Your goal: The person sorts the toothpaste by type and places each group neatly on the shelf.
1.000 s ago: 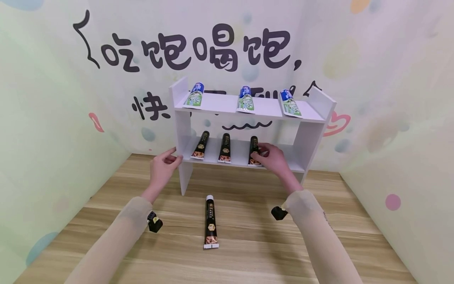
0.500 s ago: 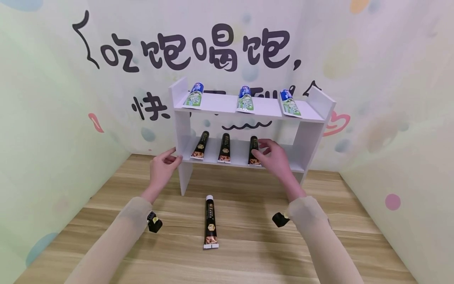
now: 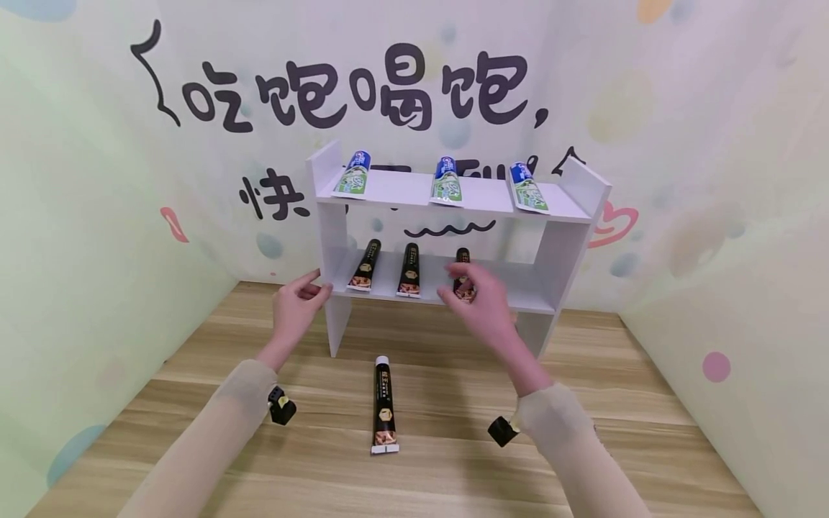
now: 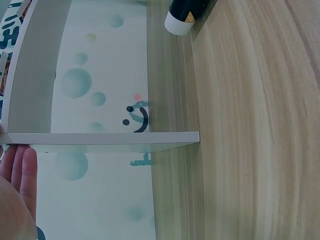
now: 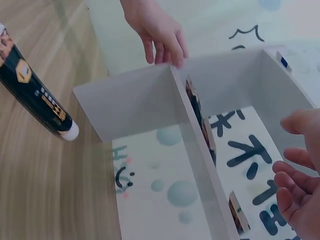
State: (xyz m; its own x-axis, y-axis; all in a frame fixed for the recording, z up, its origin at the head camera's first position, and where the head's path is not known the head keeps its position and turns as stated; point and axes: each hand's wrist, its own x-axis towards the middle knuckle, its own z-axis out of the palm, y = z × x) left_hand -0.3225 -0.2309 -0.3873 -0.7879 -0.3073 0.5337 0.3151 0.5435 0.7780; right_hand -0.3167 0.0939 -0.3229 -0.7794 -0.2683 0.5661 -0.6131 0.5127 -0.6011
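My left hand (image 3: 296,308) grips the left side of a white two-tier shelf (image 3: 447,212), its fingers along the outside of the panel (image 4: 125,138). In front of the right-hand black toothpaste tube (image 3: 463,259), my right hand (image 3: 482,301) hovers with fingers loosely spread and nothing between them, partly hiding that tube. Two more black toothpaste tubes, a middle one (image 3: 409,270) and a left one (image 3: 365,265), lie on the same lower tier. Another black toothpaste tube (image 3: 384,405) with a white cap lies on the table, cap toward the shelf.
On the top tier lie three blue-and-green toothpaste tubes, at the left (image 3: 353,175), middle (image 3: 447,181) and right (image 3: 527,187). The shelf stands on a wood-grain table (image 3: 311,460), close to a printed back wall (image 3: 388,36).
My right hand has let go of the right-hand black tube and drawn back toward me and slightly left. My left hand stays at the shelf's side.
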